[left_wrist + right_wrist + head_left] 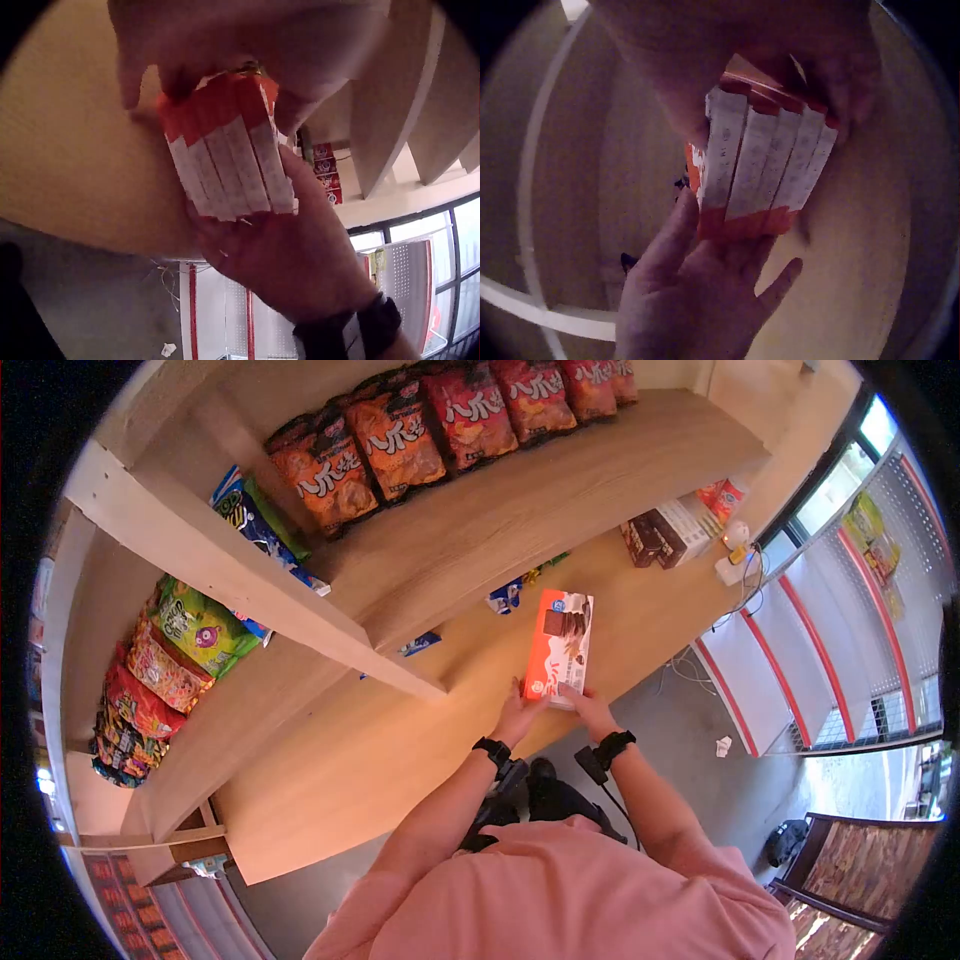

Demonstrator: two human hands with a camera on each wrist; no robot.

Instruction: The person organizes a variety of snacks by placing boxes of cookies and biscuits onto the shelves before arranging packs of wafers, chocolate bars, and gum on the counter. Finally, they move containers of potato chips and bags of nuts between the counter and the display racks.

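Both hands hold a stack of several flat orange-and-white snack boxes (562,640), pictured with dark chocolate bars, out over the wooden shelf board. My left hand (520,716) grips the near left corner. On the near right, my right hand (592,712) holds the stack with its thumb on the top face. The boxes' narrow ends (232,169) line up side by side in the left wrist view, with the right hand (281,255) around one side. In the right wrist view, the left hand (697,292) supports the orange end of the boxes (769,161), some fingers spread.
The wide wooden shelf board (330,780) lies under the hands. Above it, an upper shelf (560,470) bears orange and red snack bags (400,440). A white post (230,560) stands left. Brown boxes (665,535) sit at the far right end, near a cable and plug (738,565).
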